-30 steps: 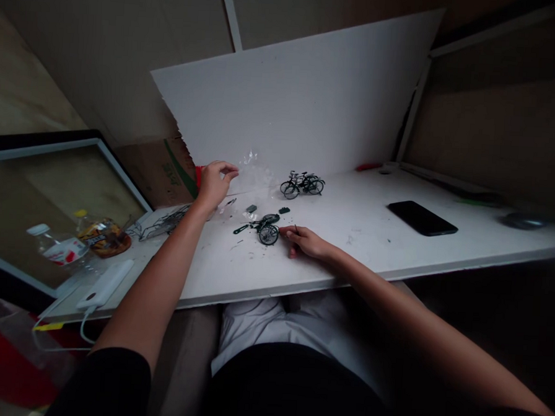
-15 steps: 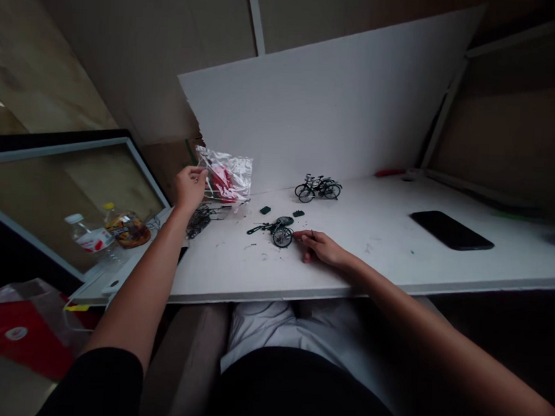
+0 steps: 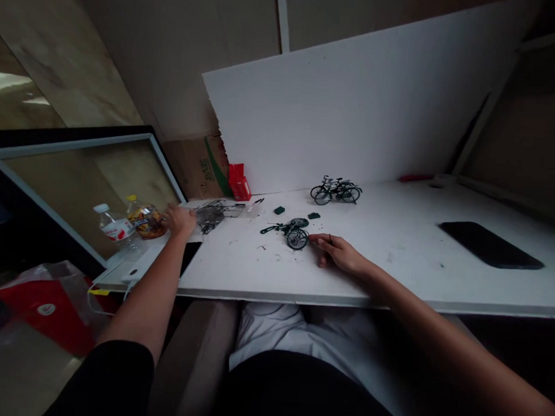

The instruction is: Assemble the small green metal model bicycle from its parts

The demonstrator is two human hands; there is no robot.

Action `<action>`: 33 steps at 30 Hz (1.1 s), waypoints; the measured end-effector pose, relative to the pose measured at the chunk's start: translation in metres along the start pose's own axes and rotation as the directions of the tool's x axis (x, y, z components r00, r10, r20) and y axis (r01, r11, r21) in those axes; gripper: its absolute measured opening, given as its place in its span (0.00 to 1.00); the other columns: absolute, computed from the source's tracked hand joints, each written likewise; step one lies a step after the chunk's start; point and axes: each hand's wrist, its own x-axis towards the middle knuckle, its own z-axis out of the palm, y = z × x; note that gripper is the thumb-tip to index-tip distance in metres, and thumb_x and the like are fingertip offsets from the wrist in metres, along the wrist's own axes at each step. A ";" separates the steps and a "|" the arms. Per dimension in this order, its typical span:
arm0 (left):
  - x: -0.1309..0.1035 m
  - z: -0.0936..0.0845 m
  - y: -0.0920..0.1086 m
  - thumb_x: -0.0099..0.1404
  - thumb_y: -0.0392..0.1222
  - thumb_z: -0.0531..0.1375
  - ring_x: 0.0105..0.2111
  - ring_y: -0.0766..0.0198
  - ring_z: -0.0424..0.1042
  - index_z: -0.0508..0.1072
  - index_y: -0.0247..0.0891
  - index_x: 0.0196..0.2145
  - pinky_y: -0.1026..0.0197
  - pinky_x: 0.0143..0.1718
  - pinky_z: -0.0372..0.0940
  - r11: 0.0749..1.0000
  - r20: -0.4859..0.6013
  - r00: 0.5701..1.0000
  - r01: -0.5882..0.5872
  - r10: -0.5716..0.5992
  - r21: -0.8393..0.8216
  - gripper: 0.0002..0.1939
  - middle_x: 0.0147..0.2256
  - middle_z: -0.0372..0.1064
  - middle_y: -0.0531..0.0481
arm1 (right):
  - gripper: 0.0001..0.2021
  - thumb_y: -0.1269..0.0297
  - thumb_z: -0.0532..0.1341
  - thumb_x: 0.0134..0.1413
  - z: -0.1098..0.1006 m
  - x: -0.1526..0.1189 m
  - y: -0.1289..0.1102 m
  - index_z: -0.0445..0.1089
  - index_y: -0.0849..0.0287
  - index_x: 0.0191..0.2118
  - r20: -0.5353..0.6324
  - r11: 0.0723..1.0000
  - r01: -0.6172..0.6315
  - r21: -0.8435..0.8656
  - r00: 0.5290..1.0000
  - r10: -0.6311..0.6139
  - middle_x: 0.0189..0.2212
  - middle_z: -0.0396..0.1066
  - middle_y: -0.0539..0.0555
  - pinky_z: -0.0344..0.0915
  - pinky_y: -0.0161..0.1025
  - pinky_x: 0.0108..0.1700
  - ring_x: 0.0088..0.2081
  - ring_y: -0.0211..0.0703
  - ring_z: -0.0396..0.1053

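My left hand (image 3: 181, 220) is at the left side of the table, between a bottle with a yellow cap (image 3: 145, 218) and a heap of thin dark wire-like parts (image 3: 212, 214). Its fingers are blurred, and I cannot see anything held. My right hand (image 3: 343, 253) rests on the table with its index finger stretched out, the tip at the wheel of a partly built miniature bicycle (image 3: 296, 237). A small dark band or piece shows on that finger. Two small dark green parts, a block (image 3: 280, 210) and a flatter piece (image 3: 313, 215), lie behind the bicycle.
Complete-looking miniature bicycles (image 3: 337, 190) stand at the back. A black phone (image 3: 491, 245) lies on the right. A red box (image 3: 239, 182) stands by a cardboard box (image 3: 198, 166). On the left are a clear bottle with a white cap (image 3: 118, 229) and a framed panel (image 3: 76, 151).
My left hand has moved down and left, and the clear plastic bag it held is no longer visible in it. My right hand stays by the wheel. The view has shifted slightly.
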 end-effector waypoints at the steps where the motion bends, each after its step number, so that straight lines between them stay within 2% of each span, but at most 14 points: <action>1: -0.003 0.004 0.007 0.62 0.41 0.63 0.62 0.33 0.63 0.71 0.31 0.40 0.37 0.59 0.57 0.998 -0.135 0.991 0.022 -0.013 0.067 0.12 0.48 0.73 0.27 | 0.25 0.55 0.53 0.73 0.000 0.001 0.001 0.69 0.64 0.65 -0.002 1.000 -0.001 -0.003 1.000 0.001 0.36 0.77 0.59 0.72 0.44 0.43 0.30 0.45 0.71; 2: -0.005 0.011 0.017 0.61 0.39 0.63 0.63 0.32 0.61 0.72 0.28 0.44 0.35 0.61 0.56 0.991 -0.152 0.988 0.008 0.012 0.130 0.15 0.53 0.71 0.24 | 0.25 0.54 0.53 0.73 0.000 0.001 0.002 0.69 0.64 0.65 -0.001 1.000 0.000 -0.007 1.000 0.000 0.36 0.77 0.59 0.72 0.44 0.43 0.30 0.45 0.71; 3: -0.007 0.019 0.027 0.63 0.38 0.62 0.63 0.33 0.61 0.73 0.27 0.47 0.36 0.62 0.56 0.986 -0.046 0.997 -0.059 0.067 0.159 0.16 0.56 0.69 0.22 | 0.25 0.54 0.53 0.73 -0.001 0.001 0.002 0.69 0.64 0.65 0.001 1.000 0.004 -0.013 1.000 -0.004 0.35 0.78 0.59 0.72 0.44 0.42 0.30 0.45 0.71; 4: -0.008 0.030 0.038 0.64 0.37 0.60 0.62 0.35 0.64 0.74 0.27 0.48 0.38 0.62 0.58 0.982 0.144 0.984 -0.121 0.100 0.148 0.16 0.56 0.70 0.23 | 0.26 0.53 0.53 0.73 -0.001 0.001 0.003 0.69 0.64 0.65 0.001 1.000 0.008 -0.018 1.000 -0.008 0.35 0.77 0.59 0.72 0.44 0.42 0.30 0.45 0.71; 5: -0.011 0.042 0.048 0.64 0.36 0.60 0.57 0.40 0.70 0.77 0.29 0.45 0.43 0.60 0.62 0.980 0.268 0.955 -0.163 0.126 0.117 0.13 0.52 0.74 0.28 | 0.26 0.52 0.52 0.73 -0.001 0.001 0.003 0.68 0.63 0.65 0.002 1.000 0.012 -0.024 1.000 -0.012 0.34 0.77 0.58 0.72 0.44 0.42 0.30 0.45 0.72; 7: -0.016 0.071 0.066 0.63 0.34 0.61 0.47 0.50 0.77 0.80 0.33 0.37 0.53 0.54 0.68 0.975 0.425 0.890 -0.212 0.166 0.064 0.07 0.42 0.80 0.38 | 0.26 0.52 0.52 0.73 -0.001 0.000 0.002 0.68 0.62 0.66 -0.004 0.999 0.013 -0.037 1.000 -0.014 0.33 0.77 0.57 0.72 0.43 0.43 0.31 0.45 0.72; 9: -0.023 0.099 0.077 0.62 0.33 0.63 0.43 0.53 0.78 0.81 0.34 0.35 0.57 0.51 0.69 0.970 0.511 0.837 -0.243 0.196 0.025 0.06 0.40 0.81 0.41 | 0.26 0.51 0.51 0.74 -0.001 -0.001 0.002 0.68 0.62 0.66 -0.012 0.999 0.011 -0.046 1.000 -0.011 0.32 0.77 0.56 0.72 0.44 0.44 0.31 0.46 0.72; 11: -0.030 0.122 0.082 0.62 0.33 0.63 0.43 0.54 0.78 0.82 0.32 0.36 0.57 0.52 0.70 0.965 0.552 0.805 -0.263 0.217 0.004 0.07 0.41 0.82 0.40 | 0.26 0.51 0.51 0.74 0.000 -0.002 0.003 0.69 0.62 0.65 -0.010 0.999 0.014 -0.039 1.000 -0.015 0.32 0.77 0.57 0.72 0.44 0.44 0.31 0.46 0.72; 14: -0.036 0.141 0.082 0.64 0.31 0.59 0.50 0.53 0.78 0.83 0.31 0.43 0.56 0.58 0.67 0.958 0.577 0.780 -0.288 0.244 -0.017 0.14 0.47 0.82 0.38 | 0.24 0.52 0.53 0.73 0.001 0.000 0.006 0.70 0.61 0.63 -0.015 1.000 0.031 -0.003 0.999 -0.031 0.38 0.79 0.60 0.73 0.45 0.42 0.30 0.45 0.72; 17: -0.037 0.147 0.081 0.65 0.30 0.57 0.59 0.50 0.74 0.79 0.28 0.55 0.52 0.65 0.62 0.955 0.562 0.788 -0.295 0.254 -0.017 0.22 0.57 0.77 0.34 | 0.23 0.52 0.54 0.73 0.002 0.003 0.009 0.72 0.60 0.61 -0.024 0.999 0.047 0.014 0.999 -0.047 0.42 0.80 0.61 0.74 0.44 0.40 0.29 0.44 0.72; 22: -0.040 0.153 0.087 0.66 0.29 0.55 0.65 0.49 0.68 0.70 0.25 0.65 0.52 0.69 0.58 0.952 0.558 0.785 -0.304 0.268 -0.031 0.30 0.65 0.67 0.32 | 0.23 0.52 0.53 0.73 0.003 0.004 0.010 0.73 0.61 0.60 -0.031 0.997 0.082 -0.009 0.996 -0.082 0.33 0.79 0.58 0.74 0.43 0.39 0.28 0.44 0.72; 24: -0.043 0.155 0.092 0.66 0.29 0.55 0.65 0.50 0.68 0.70 0.26 0.65 0.53 0.69 0.57 0.947 0.569 0.772 -0.318 0.284 -0.042 0.30 0.66 0.67 0.33 | 0.22 0.52 0.53 0.73 0.004 0.003 0.008 0.73 0.61 0.59 -0.038 0.996 0.087 -0.016 0.995 -0.088 0.32 0.79 0.57 0.74 0.44 0.39 0.27 0.44 0.72; 28: -0.052 0.156 0.100 0.66 0.33 0.56 0.62 0.52 0.70 0.76 0.30 0.59 0.53 0.68 0.58 0.935 0.595 0.743 -0.351 0.306 -0.044 0.25 0.61 0.73 0.35 | 0.22 0.53 0.51 0.74 0.004 0.001 0.007 0.74 0.61 0.58 -0.040 0.994 0.100 -0.034 0.994 -0.102 0.33 0.79 0.57 0.74 0.43 0.40 0.27 0.44 0.72; 33: -0.062 0.143 0.108 0.64 0.37 0.59 0.59 0.50 0.74 0.79 0.32 0.54 0.52 0.66 0.60 0.919 0.604 0.725 -0.393 0.331 -0.033 0.21 0.56 0.77 0.34 | 0.22 0.53 0.51 0.74 0.004 0.004 0.014 0.72 0.61 0.60 -0.035 0.993 0.109 -0.039 0.993 -0.110 0.32 0.79 0.56 0.73 0.41 0.38 0.27 0.42 0.71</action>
